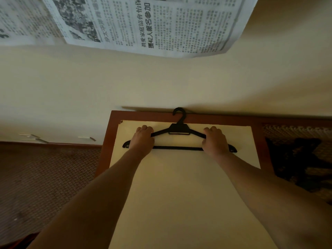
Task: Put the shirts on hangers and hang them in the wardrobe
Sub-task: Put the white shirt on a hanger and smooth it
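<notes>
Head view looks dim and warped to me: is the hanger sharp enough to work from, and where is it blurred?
Head view: dim, warm light, no glare; the hanger and both hands, left hand and right hand, are fairly sharp; the newspaper at the top is soft; wide-angle bending curves the table edges; the hanger's hook casts a soft shadow on the wall.

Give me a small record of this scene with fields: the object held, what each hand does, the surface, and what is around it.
object: black plastic hanger, no shirt on it
left hand: grips the hanger's left shoulder
right hand: grips the hanger's right shoulder
surface: cream-topped table with a reddish-brown wooden rim
hook: points to the wall, at the table's far edge
around: newspaper on the wall; brown carpet
</notes>
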Available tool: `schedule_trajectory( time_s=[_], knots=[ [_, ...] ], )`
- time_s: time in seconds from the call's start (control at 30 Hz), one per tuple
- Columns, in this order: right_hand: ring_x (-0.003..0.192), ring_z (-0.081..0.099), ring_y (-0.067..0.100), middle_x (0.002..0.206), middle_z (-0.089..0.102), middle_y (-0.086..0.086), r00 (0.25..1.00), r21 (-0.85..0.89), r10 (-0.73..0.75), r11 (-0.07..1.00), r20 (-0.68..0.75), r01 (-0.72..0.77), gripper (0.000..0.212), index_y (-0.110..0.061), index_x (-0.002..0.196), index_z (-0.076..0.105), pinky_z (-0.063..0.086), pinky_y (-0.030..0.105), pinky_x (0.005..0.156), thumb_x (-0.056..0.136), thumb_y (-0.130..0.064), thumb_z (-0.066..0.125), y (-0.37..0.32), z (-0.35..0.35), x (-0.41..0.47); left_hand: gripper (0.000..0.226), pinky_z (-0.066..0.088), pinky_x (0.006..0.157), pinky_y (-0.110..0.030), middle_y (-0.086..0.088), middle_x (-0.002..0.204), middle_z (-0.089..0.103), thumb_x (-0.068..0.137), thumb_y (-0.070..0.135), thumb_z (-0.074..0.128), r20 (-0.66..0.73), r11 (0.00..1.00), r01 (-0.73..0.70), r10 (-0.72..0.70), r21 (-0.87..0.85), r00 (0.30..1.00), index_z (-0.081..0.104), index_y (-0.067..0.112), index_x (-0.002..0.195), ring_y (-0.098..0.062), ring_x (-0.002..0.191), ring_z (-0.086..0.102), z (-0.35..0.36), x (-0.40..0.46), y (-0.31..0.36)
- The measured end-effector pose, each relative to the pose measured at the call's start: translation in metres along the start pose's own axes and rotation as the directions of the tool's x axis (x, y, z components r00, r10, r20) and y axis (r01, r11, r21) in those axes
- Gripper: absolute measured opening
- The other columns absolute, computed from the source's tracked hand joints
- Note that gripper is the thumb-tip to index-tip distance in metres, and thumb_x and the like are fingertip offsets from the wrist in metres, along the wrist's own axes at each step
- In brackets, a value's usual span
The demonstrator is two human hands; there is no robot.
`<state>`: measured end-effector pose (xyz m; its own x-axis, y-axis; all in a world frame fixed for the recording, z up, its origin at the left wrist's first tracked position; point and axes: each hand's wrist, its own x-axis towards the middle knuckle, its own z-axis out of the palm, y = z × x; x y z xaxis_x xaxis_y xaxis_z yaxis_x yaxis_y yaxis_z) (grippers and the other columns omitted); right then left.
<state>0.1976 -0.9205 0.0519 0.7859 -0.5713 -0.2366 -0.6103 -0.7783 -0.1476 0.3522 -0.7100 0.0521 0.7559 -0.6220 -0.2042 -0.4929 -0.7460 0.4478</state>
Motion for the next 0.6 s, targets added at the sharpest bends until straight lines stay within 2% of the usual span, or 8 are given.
schedule_trajectory(
  time_s=[0.1, 0.2, 0.43, 0.6],
  knots=[
    [0.116, 0.046, 0.029, 0.131, 0.044, 0.012, 1.0, -0.041, 0.024, 0.999, -0.004, -0.024, 0.048, -0.014, 0.136, 0.038, 0.043, 0.038, 0.091, 0.092, -0.023, 0.054, -0.006, -0.003, -0.011, 0.044, 0.038, 0.103, -0.035, -0.008, 0.134, 0.046, 0.095, 0.016, 0.051, -0.012, 1.0, 0.028, -0.028, 0.001, 1.0, 0.042, 0.011, 0.138, -0.023, 0.125, 0.04, -0.005, -0.016, 0.004],
    [0.118, 0.046, 0.028, 0.132, 0.044, 0.011, 0.999, -0.029, -0.028, 0.999, -0.029, 0.027, 0.048, -0.014, 0.137, 0.038, 0.044, 0.039, 0.093, 0.094, -0.029, 0.053, -0.017, -0.005, -0.023, 0.046, 0.039, 0.103, -0.036, -0.008, 0.137, 0.045, 0.096, 0.02, 0.051, -0.035, 0.998, 0.065, -0.065, 0.004, 0.997, 0.041, 0.012, 0.14, -0.024, 0.127, 0.04, -0.008, -0.04, 0.003],
    [0.121, 0.048, 0.029, 0.132, 0.049, 0.013, 0.954, 0.016, -0.299, 0.954, -0.031, 0.3, 0.047, -0.01, 0.137, 0.043, 0.042, 0.039, 0.097, 0.095, -0.031, 0.049, -0.074, -0.006, -0.054, 0.044, 0.038, 0.104, -0.032, -0.006, 0.138, 0.047, 0.096, 0.028, 0.053, -0.162, 0.977, 0.212, -0.214, -0.027, 0.963, 0.044, 0.014, 0.137, -0.021, 0.128, 0.042, -0.017, -0.124, -0.023],
    [0.116, 0.047, 0.027, 0.128, 0.049, 0.01, 0.86, -0.059, -0.506, 0.859, 0.067, 0.509, 0.042, -0.012, 0.131, 0.044, 0.041, 0.038, 0.093, 0.097, -0.035, 0.045, -0.146, -0.003, -0.087, 0.045, 0.04, 0.103, -0.035, -0.001, 0.136, 0.048, 0.094, 0.028, 0.053, -0.235, 0.919, 0.382, -0.395, -0.1, 0.888, 0.042, 0.021, 0.137, -0.022, 0.128, 0.044, -0.026, -0.202, -0.064]
  ],
)
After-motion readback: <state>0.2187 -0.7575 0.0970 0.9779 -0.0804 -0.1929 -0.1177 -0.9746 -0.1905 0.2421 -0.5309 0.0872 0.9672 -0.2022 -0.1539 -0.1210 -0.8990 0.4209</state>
